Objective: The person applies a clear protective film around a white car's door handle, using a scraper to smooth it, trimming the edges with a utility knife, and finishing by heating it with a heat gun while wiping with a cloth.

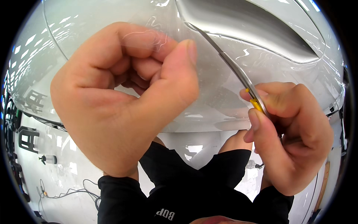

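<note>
A thin, clear film (152, 36) is pinched between the thumb and forefinger of my left hand (125, 98), above a glossy light-coloured car body panel (207, 106). My right hand (291, 134) grips a slim metal snap-off knife (236, 68) with a yellow slider. The knife's narrow blade (205, 36) points up and left, its tip at the near left corner of a recessed opening (251, 25) in the panel. Wet-looking streaks and small droplets show on the panel between my hands. Whether the tip touches the surface I cannot tell.
Below the panel's lower edge, a spray bottle (49, 159) and a black stool-like frame (28, 139) stand on the shiny floor at the left. A dark cable (72, 191) lies coiled nearby. A clear bottle (251, 164) is partly hidden by my right arm.
</note>
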### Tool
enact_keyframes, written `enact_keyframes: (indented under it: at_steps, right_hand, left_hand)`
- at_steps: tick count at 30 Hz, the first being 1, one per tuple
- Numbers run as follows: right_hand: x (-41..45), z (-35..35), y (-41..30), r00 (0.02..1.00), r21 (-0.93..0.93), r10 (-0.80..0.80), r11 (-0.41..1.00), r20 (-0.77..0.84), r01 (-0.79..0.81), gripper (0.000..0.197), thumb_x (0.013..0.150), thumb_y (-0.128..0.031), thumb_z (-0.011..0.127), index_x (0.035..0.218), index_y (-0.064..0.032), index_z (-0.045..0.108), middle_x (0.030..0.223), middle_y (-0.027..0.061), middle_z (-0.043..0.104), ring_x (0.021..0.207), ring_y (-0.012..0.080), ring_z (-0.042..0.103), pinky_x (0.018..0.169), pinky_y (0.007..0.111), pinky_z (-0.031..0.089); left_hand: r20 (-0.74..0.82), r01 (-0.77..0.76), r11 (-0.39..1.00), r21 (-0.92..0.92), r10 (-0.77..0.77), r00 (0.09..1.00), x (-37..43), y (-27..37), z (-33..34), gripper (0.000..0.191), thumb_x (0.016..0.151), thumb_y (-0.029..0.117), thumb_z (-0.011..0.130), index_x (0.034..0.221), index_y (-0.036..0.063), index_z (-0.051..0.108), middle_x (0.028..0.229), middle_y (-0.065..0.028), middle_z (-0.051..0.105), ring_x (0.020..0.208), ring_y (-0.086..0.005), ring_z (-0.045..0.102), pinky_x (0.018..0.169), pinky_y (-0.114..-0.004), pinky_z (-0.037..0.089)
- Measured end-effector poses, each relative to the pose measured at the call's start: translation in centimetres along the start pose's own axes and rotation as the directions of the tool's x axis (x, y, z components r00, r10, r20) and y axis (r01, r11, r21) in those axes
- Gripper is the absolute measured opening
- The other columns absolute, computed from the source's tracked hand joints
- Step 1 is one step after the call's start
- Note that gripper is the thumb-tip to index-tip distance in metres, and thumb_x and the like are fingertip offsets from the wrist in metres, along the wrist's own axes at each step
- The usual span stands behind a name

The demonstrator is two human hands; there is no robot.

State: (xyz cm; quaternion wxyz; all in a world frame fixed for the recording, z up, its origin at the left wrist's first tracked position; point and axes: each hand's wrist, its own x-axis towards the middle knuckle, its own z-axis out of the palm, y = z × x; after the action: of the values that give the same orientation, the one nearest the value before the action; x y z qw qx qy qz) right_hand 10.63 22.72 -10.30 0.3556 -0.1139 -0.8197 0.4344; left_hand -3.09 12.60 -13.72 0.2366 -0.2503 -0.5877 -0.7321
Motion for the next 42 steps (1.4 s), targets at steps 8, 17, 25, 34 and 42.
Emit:
enact_keyframes:
  at_steps: [8, 17, 25, 34, 42]
  right_hand:
    - [0.9, -0.1, -1.3, 0.994, -0.24, -0.044, 0.971, -0.096, 0.019, 0.013, 0.079, 0.011, 0.058, 0.092, 0.0097, 0.062, 0.095, 0.0192, 0.07, 0.062, 0.0101, 0.059, 0.058, 0.02, 0.047]
    - [1.1, -0.6, -1.1, 0.985, -0.315, -0.123, 0.946, -0.118, 0.08, 0.014, 0.076, 0.009, 0.06, 0.09, 0.0062, 0.062, 0.092, 0.0149, 0.07, 0.061, 0.0089, 0.055, 0.056, 0.019, 0.044]
    - [2.5, -2.1, -2.1, 0.976, -0.465, -0.215, 0.861, 0.032, 0.205, 0.013, 0.076, 0.006, 0.062, 0.087, 0.0048, 0.066, 0.087, 0.0098, 0.068, 0.061, 0.0086, 0.054, 0.057, 0.02, 0.042]
    - [3.2, -2.9, -2.7, 0.958, -0.547, -0.261, 0.788, 0.118, 0.282, 0.011, 0.077, 0.003, 0.064, 0.089, 0.0042, 0.066, 0.084, 0.0078, 0.066, 0.063, 0.0098, 0.056, 0.059, 0.021, 0.043]
    - [3.9, -4.4, -2.0, 0.922, -0.636, -0.319, 0.67, 0.22, 0.383, 0.008, 0.08, 0.0, 0.064, 0.087, 0.0027, 0.065, 0.083, 0.0068, 0.065, 0.071, 0.0128, 0.06, 0.067, 0.023, 0.046]
  left_hand:
    - [-0.017, -0.015, 0.999, 0.037, 0.015, 1.0, -0.3, 0.1, 0.1, 0.014, 0.085, 0.004, 0.073, 0.076, 0.0012, 0.063, 0.062, 0.0019, 0.056, 0.05, -0.0041, 0.048, 0.049, -0.018, 0.035]
    - [0.017, -0.009, 0.999, 0.048, 0.008, 1.0, -0.2, 1.4, 0.2, 0.013, 0.085, 0.004, 0.072, 0.077, 0.0016, 0.063, 0.062, 0.0022, 0.055, 0.051, -0.0044, 0.048, 0.049, -0.018, 0.035]
    - [-0.022, 0.018, 1.0, 0.017, -0.017, 1.0, -0.3, 0.7, 0.0, 0.013, 0.085, 0.005, 0.072, 0.077, 0.0015, 0.064, 0.062, 0.0023, 0.055, 0.051, -0.005, 0.049, 0.049, -0.018, 0.037]
    - [0.011, 0.016, 0.999, 0.048, -0.017, 1.0, -0.4, 0.9, -0.5, 0.012, 0.085, 0.004, 0.072, 0.077, 0.0014, 0.064, 0.062, 0.0023, 0.056, 0.051, -0.0049, 0.049, 0.05, -0.018, 0.037]
    - [0.03, -0.03, 0.999, 0.023, 0.03, 0.999, -0.5, 0.3, -0.7, 0.011, 0.085, 0.004, 0.071, 0.078, 0.0016, 0.063, 0.063, 0.0021, 0.055, 0.052, -0.0051, 0.049, 0.051, -0.018, 0.036]
